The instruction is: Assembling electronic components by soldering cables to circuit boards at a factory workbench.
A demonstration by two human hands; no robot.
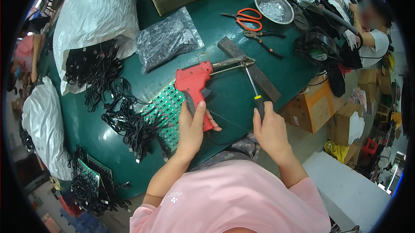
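The left grip (191, 125) is wrapped around the handle of a red gun-shaped tool (190, 79) above the tabletop (233, 94), its long axis pointing right and slightly away, while the right grip (272, 131) encloses a slim black-handled tool (259, 102) slanting away and leftward.

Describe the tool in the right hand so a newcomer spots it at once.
By the near edge of the green table, the left hand holds a red gun-shaped tool. To its right, the right hand grips the screwdriver-like tool, metal shaft pointing away. Its black handle with a yellow band sets it apart from the orange-handled scissors farther off.
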